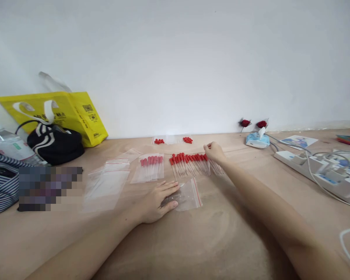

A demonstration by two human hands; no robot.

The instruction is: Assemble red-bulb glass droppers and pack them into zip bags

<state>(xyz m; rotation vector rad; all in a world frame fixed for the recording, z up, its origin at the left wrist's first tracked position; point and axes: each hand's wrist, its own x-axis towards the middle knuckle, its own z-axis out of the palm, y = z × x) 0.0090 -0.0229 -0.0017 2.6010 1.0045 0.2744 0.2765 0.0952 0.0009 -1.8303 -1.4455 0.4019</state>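
1. The droppers lie loose on the table in a row running left to right, farther out than the bag.
2. The right hand is at the row's right end, its fingertips just beyond the last red bulbs; stems show below it. From this grip, the rest of the row stretches away to the left.
3. The right hand is nearer the bulbs. The left hand is nearer the stem tips at the row's left end.
4. Each dropper has its bulb toward the wall and its thin tip toward the person; the long axes slant, tips somewhat to the right.
5. The right grip is curled, finger and thumb close together. I cannot tell whether a dropper is pinched in it.
6. The left grip is spread, palm down, pressing the bag's left part to the table with nothing pinched.
7. The bag lies flat, its long axis roughly left to right, the red-striped end pointing right.
8. A filled bag holding bulbed droppers lies left of the row; flat bags overlap farther left.
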